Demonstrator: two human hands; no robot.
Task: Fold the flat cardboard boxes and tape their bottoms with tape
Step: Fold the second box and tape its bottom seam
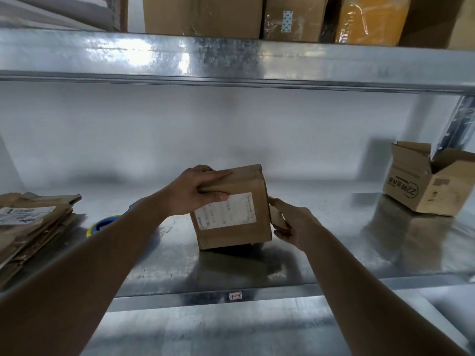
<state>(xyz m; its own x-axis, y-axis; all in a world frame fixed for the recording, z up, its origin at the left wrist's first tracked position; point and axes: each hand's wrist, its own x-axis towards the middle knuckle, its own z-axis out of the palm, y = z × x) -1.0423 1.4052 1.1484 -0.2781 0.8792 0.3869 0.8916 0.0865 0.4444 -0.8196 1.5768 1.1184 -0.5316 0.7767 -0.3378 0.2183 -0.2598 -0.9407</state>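
A small brown cardboard box [239,228] with a white label stands tilted on the metal shelf [180,268], folded up into shape. My left hand [195,191] grips its top left edge, fingers over the top and thumb on the front. My right hand [290,224] holds a side flap at the box's right. A roll of tape [101,224] with blue and yellow on it lies on the shelf, partly hidden behind my left forearm. A stack of flat cardboard boxes [33,224] lies at the left.
An opened-up box [426,186] with raised flaps stands at the right of the shelf. Another shelf beam [231,60] runs overhead, carrying several taped boxes. A diagonal metal brace [460,124] is at the far right.
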